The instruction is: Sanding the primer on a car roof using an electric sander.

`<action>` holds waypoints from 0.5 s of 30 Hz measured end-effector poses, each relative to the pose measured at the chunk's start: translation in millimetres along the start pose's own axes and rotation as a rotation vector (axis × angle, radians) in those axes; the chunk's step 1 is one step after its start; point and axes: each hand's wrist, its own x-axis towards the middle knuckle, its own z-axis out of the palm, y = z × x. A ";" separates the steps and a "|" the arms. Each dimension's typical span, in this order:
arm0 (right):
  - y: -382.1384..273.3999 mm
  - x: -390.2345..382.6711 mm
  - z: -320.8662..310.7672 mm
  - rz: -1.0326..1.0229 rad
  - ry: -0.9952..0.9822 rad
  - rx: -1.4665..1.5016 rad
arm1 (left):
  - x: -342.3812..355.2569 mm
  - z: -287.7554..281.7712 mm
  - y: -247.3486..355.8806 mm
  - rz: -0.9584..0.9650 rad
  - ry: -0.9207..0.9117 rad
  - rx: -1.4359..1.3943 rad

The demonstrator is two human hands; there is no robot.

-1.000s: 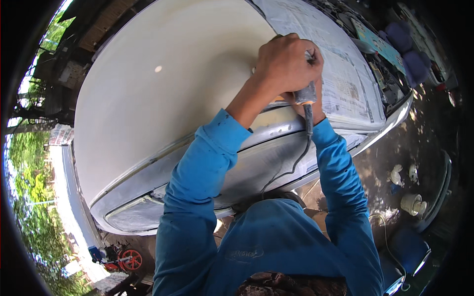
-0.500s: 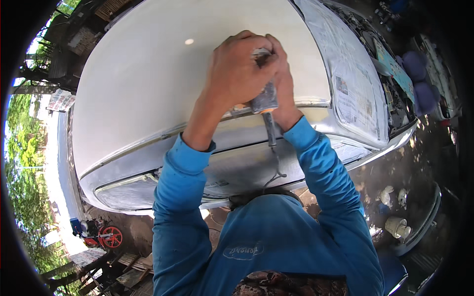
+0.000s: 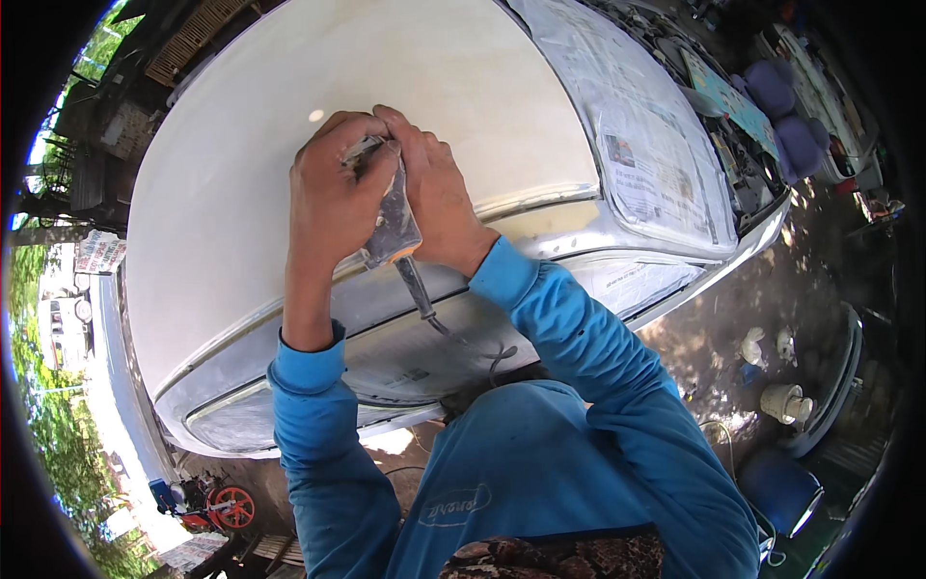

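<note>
A dusty, dark grey corded power tool (image 3: 395,217) with an orange band sits low over the cream-coloured roof (image 3: 222,193) of a car, near its near edge. My left hand (image 3: 333,193) is closed round the tool from the left. My right hand (image 3: 444,203) grips it from the right, fingers curled over the top beside the left ones. The tool's working face is hidden under my hands. Its cable runs down over the grey, taped side of the body. Newspaper (image 3: 656,174) masks the window to the right of the roof.
An open bay with parts (image 3: 752,203) lies beyond the masked window. Purple seats (image 3: 772,87) are behind it. On the ground right are a white bucket (image 3: 781,403), a loose curved panel (image 3: 849,347) and a blue container (image 3: 776,492); lower left stands a red-wheeled machine (image 3: 217,502).
Both hands and the tool have moved leftward along the roof, from beside the newspaper-covered window toward the roof's middle. Both hands still hold the tool.
</note>
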 end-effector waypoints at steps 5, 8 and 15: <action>25.0 -8.8 -35.0 -0.007 0.117 -0.067 | 17.1 41.4 15.3 0.100 -0.047 0.020; 45.2 -16.8 -59.8 0.106 0.105 0.028 | 29.8 71.6 26.8 0.170 -0.072 0.061; 78.9 -25.6 -94.3 0.114 0.204 -0.094 | 52.3 121.9 44.1 0.223 -0.136 0.113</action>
